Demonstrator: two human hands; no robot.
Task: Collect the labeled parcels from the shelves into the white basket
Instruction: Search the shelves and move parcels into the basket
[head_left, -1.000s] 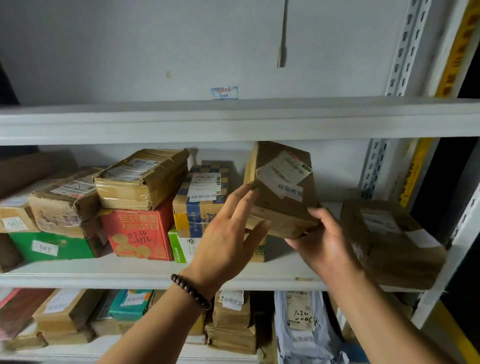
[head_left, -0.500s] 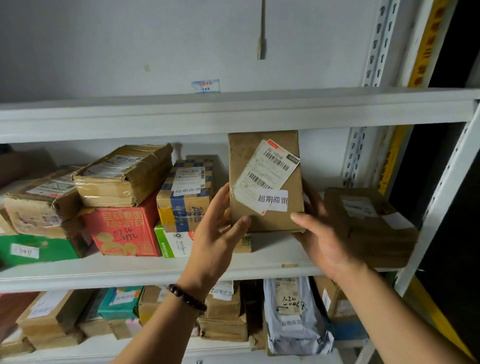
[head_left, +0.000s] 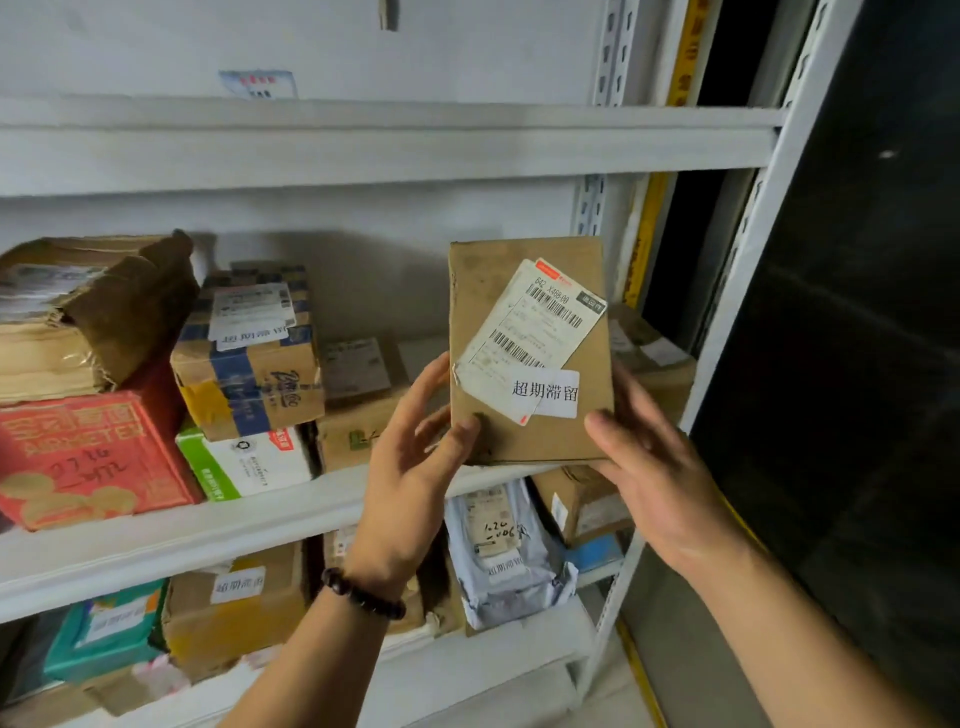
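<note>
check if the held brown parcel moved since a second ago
Yes: the brown parcel has come out toward the person, now upright and overlapping the shelf's front edge.

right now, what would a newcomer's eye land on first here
First the brown parcel, held upright in front of the shelves between the left hand and the right hand, its barcode label and white sticker facing the camera. Next comes the bright red box at the left of the middle shelf, among duller cartons.
</note>
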